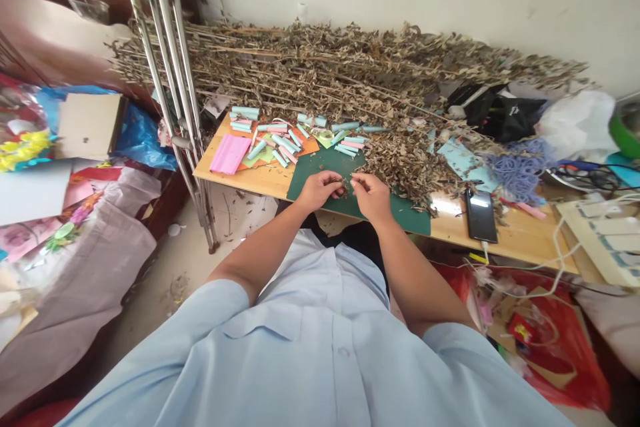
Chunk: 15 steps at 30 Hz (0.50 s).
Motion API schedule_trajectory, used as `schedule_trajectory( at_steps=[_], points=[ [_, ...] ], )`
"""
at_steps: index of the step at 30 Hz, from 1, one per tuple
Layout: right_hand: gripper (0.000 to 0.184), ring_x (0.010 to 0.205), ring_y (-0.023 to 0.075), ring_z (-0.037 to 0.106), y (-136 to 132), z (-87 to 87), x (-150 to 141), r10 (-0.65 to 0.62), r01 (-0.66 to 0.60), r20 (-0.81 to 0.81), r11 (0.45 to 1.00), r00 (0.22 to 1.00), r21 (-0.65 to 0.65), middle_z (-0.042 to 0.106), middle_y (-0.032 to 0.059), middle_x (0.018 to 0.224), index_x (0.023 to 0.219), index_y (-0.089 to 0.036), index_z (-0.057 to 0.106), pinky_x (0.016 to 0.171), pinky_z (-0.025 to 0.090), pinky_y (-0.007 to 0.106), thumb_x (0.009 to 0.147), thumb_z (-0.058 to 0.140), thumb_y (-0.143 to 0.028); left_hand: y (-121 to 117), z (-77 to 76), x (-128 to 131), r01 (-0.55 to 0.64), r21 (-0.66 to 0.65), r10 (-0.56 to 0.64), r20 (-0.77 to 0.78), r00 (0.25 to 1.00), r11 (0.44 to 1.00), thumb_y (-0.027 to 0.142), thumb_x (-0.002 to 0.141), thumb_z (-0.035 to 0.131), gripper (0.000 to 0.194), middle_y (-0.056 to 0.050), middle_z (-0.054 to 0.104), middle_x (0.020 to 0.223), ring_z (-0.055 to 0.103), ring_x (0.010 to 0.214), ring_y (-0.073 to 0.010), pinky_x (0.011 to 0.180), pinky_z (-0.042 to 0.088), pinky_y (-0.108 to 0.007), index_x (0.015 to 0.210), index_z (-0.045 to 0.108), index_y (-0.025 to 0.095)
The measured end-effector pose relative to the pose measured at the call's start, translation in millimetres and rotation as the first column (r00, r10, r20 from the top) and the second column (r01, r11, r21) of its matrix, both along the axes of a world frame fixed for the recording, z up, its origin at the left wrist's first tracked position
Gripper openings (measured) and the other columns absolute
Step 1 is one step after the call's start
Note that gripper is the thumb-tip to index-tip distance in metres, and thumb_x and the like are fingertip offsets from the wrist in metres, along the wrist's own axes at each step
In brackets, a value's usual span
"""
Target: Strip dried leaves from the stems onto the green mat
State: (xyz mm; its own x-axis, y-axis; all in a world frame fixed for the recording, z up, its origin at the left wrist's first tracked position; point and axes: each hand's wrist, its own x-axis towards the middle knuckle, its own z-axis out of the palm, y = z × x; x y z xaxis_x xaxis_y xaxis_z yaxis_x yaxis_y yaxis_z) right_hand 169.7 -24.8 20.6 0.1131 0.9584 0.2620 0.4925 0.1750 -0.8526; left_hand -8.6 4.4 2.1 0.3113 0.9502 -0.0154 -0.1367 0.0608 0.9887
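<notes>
Pinching lightly's advised tbh: dry brown leaf bits are held by left hand, grip unclear for right hand, flat green mat underneath.

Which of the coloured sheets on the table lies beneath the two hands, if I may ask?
The dark green sheet; the pink sheet and pale blue sheet lie off to either side.

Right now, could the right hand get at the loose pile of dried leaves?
Most likely yes: the leaf pile lies close beside the right hand, and nothing visible stands between them.
</notes>
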Motion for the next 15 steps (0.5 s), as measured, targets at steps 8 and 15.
schedule_trajectory(
  at_steps=[8,15],
  points=[
    [0.026,0.058,0.0169,0.065,-0.9,0.5,-13.3,-0.002,-0.038,-0.264,0.989,0.965,-0.146,0.075,0.0046,0.082,0.095,-0.018,0.074,0.060,0.055,0.032,0.077,0.070,-0.037,0.4,-6.6,0.9,0.019,0.049,-0.017,-0.049,0.999,0.999,0.027,0.083,0.071,0.023,-0.003,0.071,0.079,0.068,0.069,-0.0124,0.064,0.057,-0.024,0.101,0.069,0.013],
    [0.019,0.058,0.0155,0.064,0.5,-1.2,-13.5,-0.044,-0.007,-0.269,0.983,0.962,-0.184,0.071,0.0009,0.072,0.086,-0.019,0.072,0.061,0.054,0.029,0.076,0.068,-0.035,-1.0,-7.7,0.9,0.017,0.064,-0.010,-0.103,0.995,0.998,0.028,0.084,0.069,0.020,-0.003,0.070,0.078,0.068,0.068,-0.0119,0.064,0.057,-0.023,0.098,0.070,0.013]
  ],
)
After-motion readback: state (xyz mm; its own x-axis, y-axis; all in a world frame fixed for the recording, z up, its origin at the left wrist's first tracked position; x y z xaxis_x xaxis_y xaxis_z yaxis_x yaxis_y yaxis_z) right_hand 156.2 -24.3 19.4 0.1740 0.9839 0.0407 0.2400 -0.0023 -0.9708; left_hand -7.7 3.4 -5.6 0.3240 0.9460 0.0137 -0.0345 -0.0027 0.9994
